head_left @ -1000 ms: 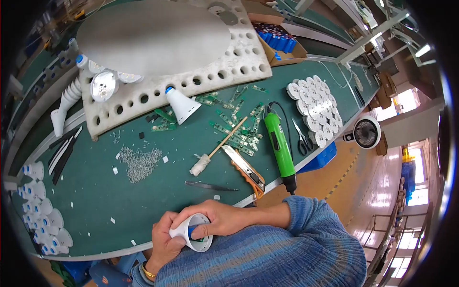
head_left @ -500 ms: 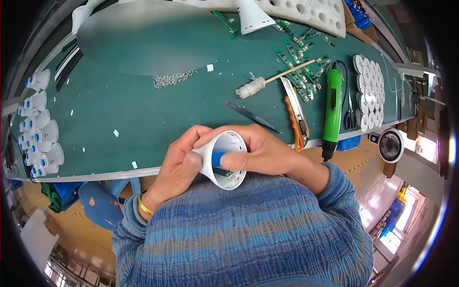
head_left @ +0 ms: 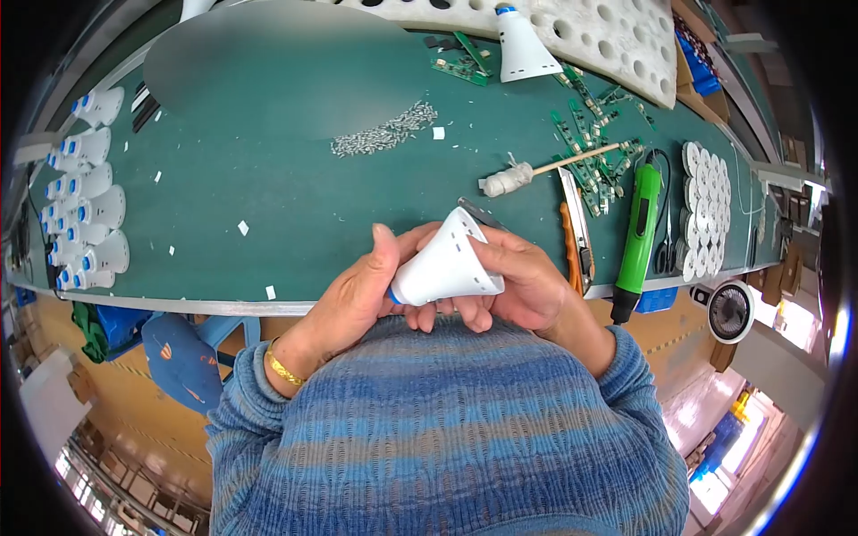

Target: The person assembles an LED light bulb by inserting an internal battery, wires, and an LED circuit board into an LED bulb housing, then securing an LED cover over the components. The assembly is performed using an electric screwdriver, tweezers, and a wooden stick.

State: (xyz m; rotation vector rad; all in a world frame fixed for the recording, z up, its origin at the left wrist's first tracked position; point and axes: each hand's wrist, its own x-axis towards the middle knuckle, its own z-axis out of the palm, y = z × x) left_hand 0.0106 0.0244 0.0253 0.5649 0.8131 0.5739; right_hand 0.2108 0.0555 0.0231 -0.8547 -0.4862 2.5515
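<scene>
Just beyond the near edge of the counter [head_left: 223, 268], both hands meet palms inward, wrists angled toward each other. The right hand [head_left: 536, 284] grasps the white cone [head_left: 449, 263] near its wide end, thumb on top; the left hand [head_left: 351, 290], loosely open with thumb raised, cradles its blue-tipped narrow end. The cone lies tilted, wide end right. Rightward are an orange-handled cutter [head_left: 574, 234] and green tool [head_left: 641, 228]; farther, circuit boards [head_left: 585, 134] and a holed white board [head_left: 617, 45].
</scene>
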